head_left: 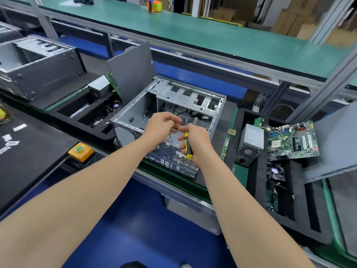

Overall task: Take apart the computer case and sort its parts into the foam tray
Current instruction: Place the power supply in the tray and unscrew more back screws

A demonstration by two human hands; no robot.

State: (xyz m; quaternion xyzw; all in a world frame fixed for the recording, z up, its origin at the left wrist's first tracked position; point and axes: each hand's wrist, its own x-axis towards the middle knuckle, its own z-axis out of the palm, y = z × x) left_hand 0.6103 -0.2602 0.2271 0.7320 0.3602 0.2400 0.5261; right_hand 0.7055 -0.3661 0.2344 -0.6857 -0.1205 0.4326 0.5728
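An opened grey computer case (135,105) lies on its side on the conveyor, its metal drive cage (187,97) facing up. Both my hands hover over its open interior. My right hand (195,140) grips a yellow-and-black screwdriver (187,147), shaft pointing up. My left hand (162,122) has its fingers curled at the shaft's tip; what it pinches is too small to tell. A black foam tray (313,215) to the right holds a power supply (251,142), a green motherboard (291,140) and a fan (275,171). A circuit board (173,161) shows at the case's near edge.
Another foam tray (90,111) at the left holds a power supply and boards, with a grey side panel (133,68) leaning up behind it. A second case (36,70) sits at far left. A yellow box with a green button (80,151) stands on the bench edge. A grey panel (336,149) lies at right.
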